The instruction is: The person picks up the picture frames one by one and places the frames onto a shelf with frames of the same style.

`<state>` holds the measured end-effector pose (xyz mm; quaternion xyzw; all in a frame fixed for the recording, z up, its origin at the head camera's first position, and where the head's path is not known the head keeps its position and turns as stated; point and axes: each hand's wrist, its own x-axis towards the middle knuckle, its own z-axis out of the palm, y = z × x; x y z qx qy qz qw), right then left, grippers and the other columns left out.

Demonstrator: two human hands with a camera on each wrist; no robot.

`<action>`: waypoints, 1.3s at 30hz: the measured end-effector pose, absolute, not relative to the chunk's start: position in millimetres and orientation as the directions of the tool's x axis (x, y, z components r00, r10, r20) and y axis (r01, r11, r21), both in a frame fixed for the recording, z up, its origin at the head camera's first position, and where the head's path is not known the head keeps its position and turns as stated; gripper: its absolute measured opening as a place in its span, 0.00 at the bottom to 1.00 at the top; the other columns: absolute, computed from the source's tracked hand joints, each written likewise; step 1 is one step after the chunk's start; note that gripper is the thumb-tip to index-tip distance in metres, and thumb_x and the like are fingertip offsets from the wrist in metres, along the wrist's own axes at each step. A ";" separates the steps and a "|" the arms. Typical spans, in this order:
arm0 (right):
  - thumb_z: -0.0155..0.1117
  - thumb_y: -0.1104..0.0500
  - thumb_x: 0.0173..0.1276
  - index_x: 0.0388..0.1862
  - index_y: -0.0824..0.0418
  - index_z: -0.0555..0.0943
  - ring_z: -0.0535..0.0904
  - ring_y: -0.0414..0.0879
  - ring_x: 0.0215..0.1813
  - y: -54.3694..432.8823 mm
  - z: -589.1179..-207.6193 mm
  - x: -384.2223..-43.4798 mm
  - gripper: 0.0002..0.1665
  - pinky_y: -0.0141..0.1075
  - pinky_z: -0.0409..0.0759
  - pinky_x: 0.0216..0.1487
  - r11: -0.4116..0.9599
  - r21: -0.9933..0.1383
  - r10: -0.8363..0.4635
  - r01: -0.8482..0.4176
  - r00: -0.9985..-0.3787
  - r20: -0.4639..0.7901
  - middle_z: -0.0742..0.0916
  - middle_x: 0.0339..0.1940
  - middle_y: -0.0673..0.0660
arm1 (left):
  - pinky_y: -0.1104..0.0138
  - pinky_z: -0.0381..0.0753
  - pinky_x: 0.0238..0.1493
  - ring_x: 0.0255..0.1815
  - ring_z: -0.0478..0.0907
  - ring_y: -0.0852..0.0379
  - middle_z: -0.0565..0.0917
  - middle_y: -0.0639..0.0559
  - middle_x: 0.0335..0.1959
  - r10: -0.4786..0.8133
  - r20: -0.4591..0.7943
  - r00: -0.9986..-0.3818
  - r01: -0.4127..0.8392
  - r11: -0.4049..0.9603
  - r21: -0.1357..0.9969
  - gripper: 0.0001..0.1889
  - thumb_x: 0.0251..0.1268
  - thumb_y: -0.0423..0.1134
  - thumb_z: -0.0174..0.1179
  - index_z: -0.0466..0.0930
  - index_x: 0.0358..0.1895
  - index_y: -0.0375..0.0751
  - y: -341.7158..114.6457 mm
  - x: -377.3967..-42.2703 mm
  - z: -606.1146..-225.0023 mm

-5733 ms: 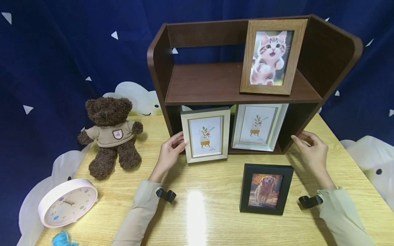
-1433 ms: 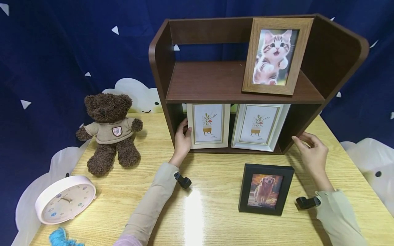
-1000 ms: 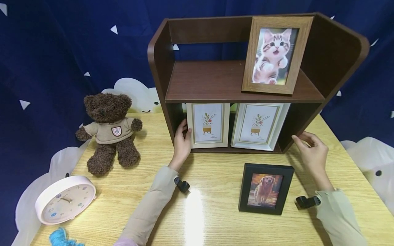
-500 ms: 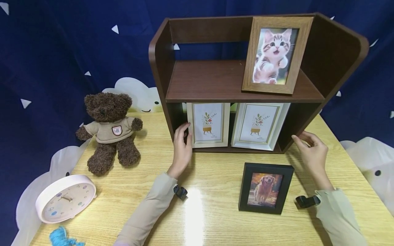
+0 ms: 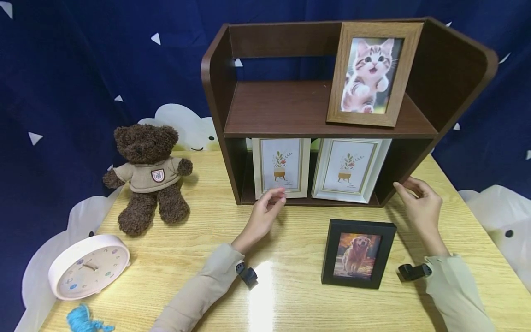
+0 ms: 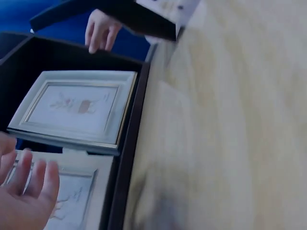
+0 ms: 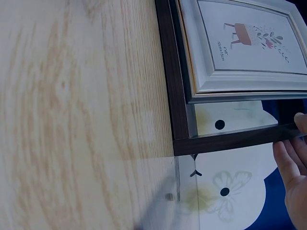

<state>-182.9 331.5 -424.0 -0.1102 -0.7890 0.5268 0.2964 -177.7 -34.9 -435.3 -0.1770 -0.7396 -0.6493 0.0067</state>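
In the head view my left hand [image 5: 264, 216] is in front of the cream picture frame [image 5: 257, 171], fingers loosely bent and holding nothing. That frame stands in the lower left of the dark brown shelf [image 5: 278, 108]. Beside it a white picture frame [image 5: 317, 184] with the same plant print leans a little. My right hand [image 5: 422, 207] pinches the front edge of the shelf's right side panel; the right wrist view has the thumb on one side of the panel [image 7: 235, 139] and fingers on the other. On the upper level stands a wood-coloured frame [image 5: 334, 87] with a kitten picture.
A black frame [image 5: 327, 258] with a dog picture stands on the table before the shelf. To the left are a brown teddy bear [image 5: 149, 177], a pink-white clock [image 5: 89, 267] and blue yarn [image 5: 80, 318]. A dark blue curtain [image 5: 83, 69] hangs behind.
The cream frame went from in front of the shelf into its lower left, with my left hand at its side. That hand then let go and moved right and nearer. My right hand stayed put.
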 end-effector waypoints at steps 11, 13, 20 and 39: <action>0.71 0.63 0.58 0.41 0.57 0.84 0.79 0.23 0.35 332.1 -424.3 -182.1 0.11 0.13 0.74 0.37 0.426 -0.895 0.490 -0.130 -0.799 0.349 0.82 0.29 0.31 | 0.56 0.80 0.51 0.46 0.79 0.40 0.80 0.36 0.49 0.531 0.089 -0.843 0.138 0.053 0.989 0.19 0.68 0.35 0.56 0.73 0.59 0.33 -21.2 -157.7 -445.1; 0.71 0.63 0.58 0.41 0.57 0.84 0.79 0.23 0.35 332.3 -424.5 -182.3 0.11 0.13 0.74 0.37 0.429 -0.894 0.492 -0.126 -0.798 0.348 0.82 0.29 0.30 | 0.56 0.80 0.50 0.46 0.79 0.38 0.80 0.37 0.49 0.562 0.069 -0.824 0.124 0.060 0.990 0.19 0.67 0.35 0.57 0.73 0.59 0.35 -18.7 -153.8 -445.9; 0.72 0.60 0.58 0.42 0.57 0.84 0.78 0.21 0.35 333.3 -425.2 -181.4 0.12 0.12 0.73 0.34 0.452 -0.888 0.494 -0.091 -0.803 0.333 0.81 0.29 0.29 | 0.52 0.81 0.48 0.46 0.78 0.38 0.80 0.37 0.47 0.628 0.037 -0.777 0.076 0.036 0.996 0.20 0.66 0.33 0.58 0.73 0.60 0.32 -11.5 -144.5 -449.4; 0.71 0.63 0.58 0.41 0.58 0.84 0.79 0.23 0.36 331.9 -425.7 -182.7 0.11 0.13 0.74 0.38 0.435 -0.890 0.490 -0.137 -0.793 0.362 0.82 0.29 0.31 | 0.72 0.79 0.50 0.45 0.77 0.62 0.79 0.44 0.48 0.686 0.000 -0.728 0.069 0.074 0.995 0.23 0.60 0.31 0.64 0.73 0.59 0.35 3.6 -126.9 -454.5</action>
